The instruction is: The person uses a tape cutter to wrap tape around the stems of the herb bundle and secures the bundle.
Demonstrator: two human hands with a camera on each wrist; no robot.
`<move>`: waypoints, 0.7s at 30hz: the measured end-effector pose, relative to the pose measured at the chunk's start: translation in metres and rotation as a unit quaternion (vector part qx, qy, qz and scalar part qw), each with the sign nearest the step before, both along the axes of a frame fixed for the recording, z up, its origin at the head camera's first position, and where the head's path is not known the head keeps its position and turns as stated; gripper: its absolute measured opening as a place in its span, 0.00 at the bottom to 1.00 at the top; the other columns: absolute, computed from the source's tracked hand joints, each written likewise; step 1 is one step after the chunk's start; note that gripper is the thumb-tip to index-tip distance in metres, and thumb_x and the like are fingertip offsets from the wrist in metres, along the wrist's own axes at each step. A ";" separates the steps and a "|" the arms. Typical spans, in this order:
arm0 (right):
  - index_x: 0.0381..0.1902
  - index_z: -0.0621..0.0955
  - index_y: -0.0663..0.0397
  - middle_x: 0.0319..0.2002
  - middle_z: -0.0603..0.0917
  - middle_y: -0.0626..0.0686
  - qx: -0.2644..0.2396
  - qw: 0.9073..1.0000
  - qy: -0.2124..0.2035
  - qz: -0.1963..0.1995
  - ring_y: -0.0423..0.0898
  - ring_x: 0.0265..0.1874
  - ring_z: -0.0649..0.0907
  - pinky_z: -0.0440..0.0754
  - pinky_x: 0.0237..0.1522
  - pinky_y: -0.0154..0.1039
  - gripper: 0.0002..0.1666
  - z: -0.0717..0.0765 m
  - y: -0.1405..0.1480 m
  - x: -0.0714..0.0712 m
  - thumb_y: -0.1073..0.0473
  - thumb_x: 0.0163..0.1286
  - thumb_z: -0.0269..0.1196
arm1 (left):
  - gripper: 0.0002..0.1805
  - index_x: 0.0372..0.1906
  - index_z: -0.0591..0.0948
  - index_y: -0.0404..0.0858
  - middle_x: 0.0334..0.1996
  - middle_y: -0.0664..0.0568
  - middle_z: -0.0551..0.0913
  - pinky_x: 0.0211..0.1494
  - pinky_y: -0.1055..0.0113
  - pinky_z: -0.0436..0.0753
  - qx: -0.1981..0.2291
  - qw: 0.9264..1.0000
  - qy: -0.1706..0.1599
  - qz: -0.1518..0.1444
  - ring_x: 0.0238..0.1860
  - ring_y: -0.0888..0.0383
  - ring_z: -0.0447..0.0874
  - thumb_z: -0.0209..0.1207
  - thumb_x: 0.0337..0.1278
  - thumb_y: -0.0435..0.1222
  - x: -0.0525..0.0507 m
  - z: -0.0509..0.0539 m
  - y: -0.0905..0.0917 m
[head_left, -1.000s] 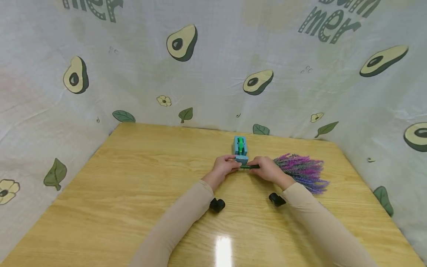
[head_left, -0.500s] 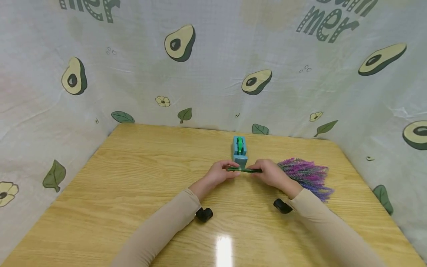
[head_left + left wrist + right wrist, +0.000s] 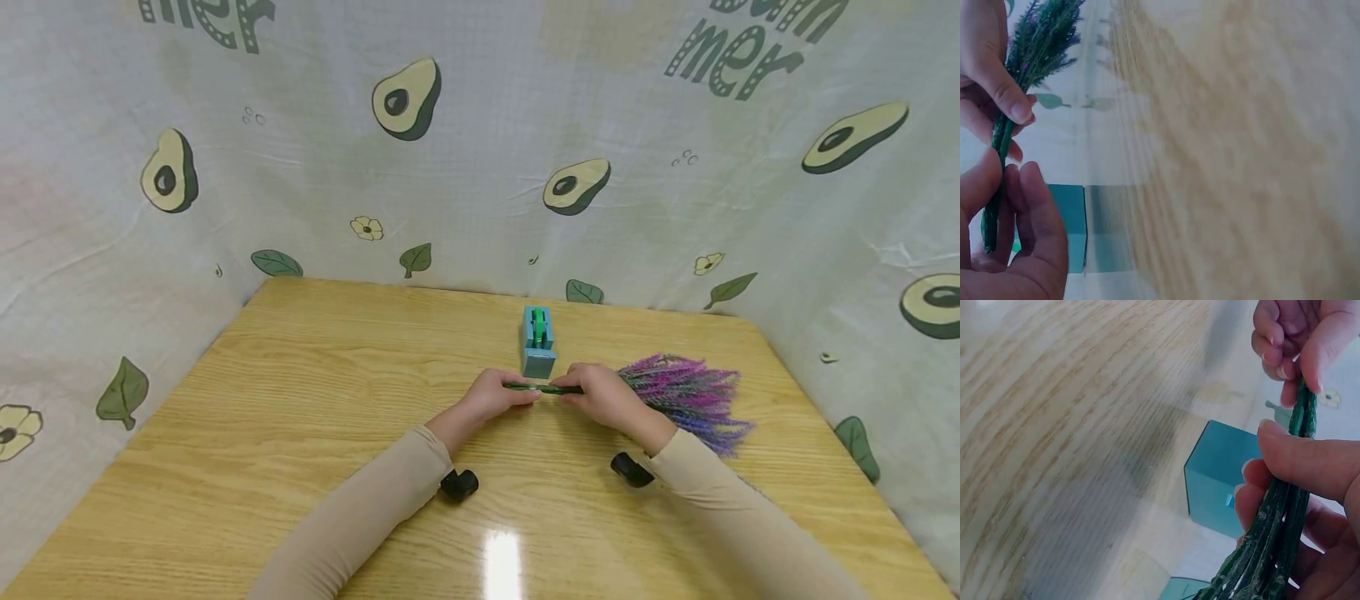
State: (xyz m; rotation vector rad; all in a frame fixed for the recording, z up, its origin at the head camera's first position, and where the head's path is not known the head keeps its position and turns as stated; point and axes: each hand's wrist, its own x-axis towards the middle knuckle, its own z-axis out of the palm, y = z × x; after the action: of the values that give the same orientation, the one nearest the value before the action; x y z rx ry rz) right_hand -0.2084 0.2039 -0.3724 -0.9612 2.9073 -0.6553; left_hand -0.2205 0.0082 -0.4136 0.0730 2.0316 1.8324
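A bunch of lavender [image 3: 682, 387] with purple and violet flower heads lies sideways, heads to the right and green stems to the left. My right hand [image 3: 603, 397] grips the stems [image 3: 1282, 515] below the flowers, thumb on one side and fingers on the other. Towards the cut ends, my left hand [image 3: 491, 396] pinches the same stems between thumb and fingers. Just beyond both hands stands a blue tape dispenser [image 3: 538, 364] with a green roll [image 3: 538, 325]; neither hand touches it. I cannot tell whether any tape is on the stems.
The wooden table [image 3: 337, 375] meets a printed cloth [image 3: 480, 167] at its back and sides. Black wrist-worn devices [image 3: 459, 485] sit under both forearms. A bright reflection lies on the table near the front.
My left hand has left the dispenser's front, coming nearer to me and pinching the stem ends. The right hand and the lavender have also shifted slightly towards me. The dispenser stays in place.
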 end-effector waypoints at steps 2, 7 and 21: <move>0.40 0.86 0.61 0.27 0.79 0.49 0.002 1.000 0.002 0.003 0.38 0.22 0.74 0.71 0.22 0.33 0.12 -0.002 0.001 0.000 0.70 0.57 0.66 | 0.10 0.36 0.85 0.33 0.31 0.48 0.83 0.37 0.69 0.82 -0.005 1.000 -0.009 -0.007 0.31 0.59 0.83 0.68 0.49 0.35 0.001 0.001 -0.001; 0.40 0.86 0.61 0.28 0.80 0.49 0.008 1.000 0.002 0.023 0.39 0.24 0.76 0.74 0.24 0.33 0.12 -0.006 0.001 0.001 0.70 0.56 0.66 | 0.14 0.32 0.86 0.30 0.22 0.49 0.82 0.31 0.71 0.81 -0.021 0.998 -0.048 -0.039 0.22 0.63 0.79 0.65 0.53 0.41 0.000 0.002 -0.002; 0.40 0.85 0.61 0.30 0.82 0.51 0.019 1.000 -0.015 -0.014 0.44 0.28 0.80 0.77 0.28 0.36 0.12 -0.016 0.000 0.002 0.68 0.57 0.67 | 0.13 0.32 0.82 0.30 0.20 0.50 0.77 0.25 0.71 0.80 -0.087 0.993 -0.024 -0.080 0.19 0.61 0.75 0.61 0.59 0.39 -0.002 0.001 -0.009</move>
State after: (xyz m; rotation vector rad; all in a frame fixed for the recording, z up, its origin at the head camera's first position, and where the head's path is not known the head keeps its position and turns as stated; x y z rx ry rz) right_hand -0.2059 0.2036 -0.3885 -0.8999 2.9003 -0.6082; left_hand -0.2228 -0.0009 -0.4127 0.1374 2.0790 1.5428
